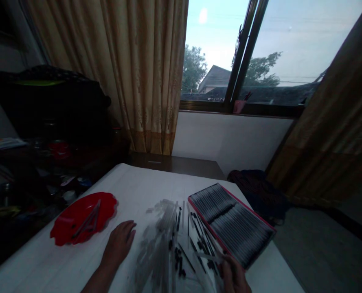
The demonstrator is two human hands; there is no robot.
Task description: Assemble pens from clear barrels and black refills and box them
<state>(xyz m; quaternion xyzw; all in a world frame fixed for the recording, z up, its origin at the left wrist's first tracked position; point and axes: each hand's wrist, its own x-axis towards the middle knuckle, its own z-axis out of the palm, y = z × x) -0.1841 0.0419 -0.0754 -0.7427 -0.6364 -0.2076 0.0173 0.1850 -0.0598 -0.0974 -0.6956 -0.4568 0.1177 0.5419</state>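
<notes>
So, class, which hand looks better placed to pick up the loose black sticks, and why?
Probably the right hand: it's beside the black sticks, though it seems to hold a clear strip. The left hand is farther off, nearer the red tray.

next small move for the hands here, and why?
Probably bring the left hand across to a loose black stick: nothing shows in that hand's fingers, while the right hand seems to hold a pale strip, and the stick lies on the white table between the two hands.
</notes>
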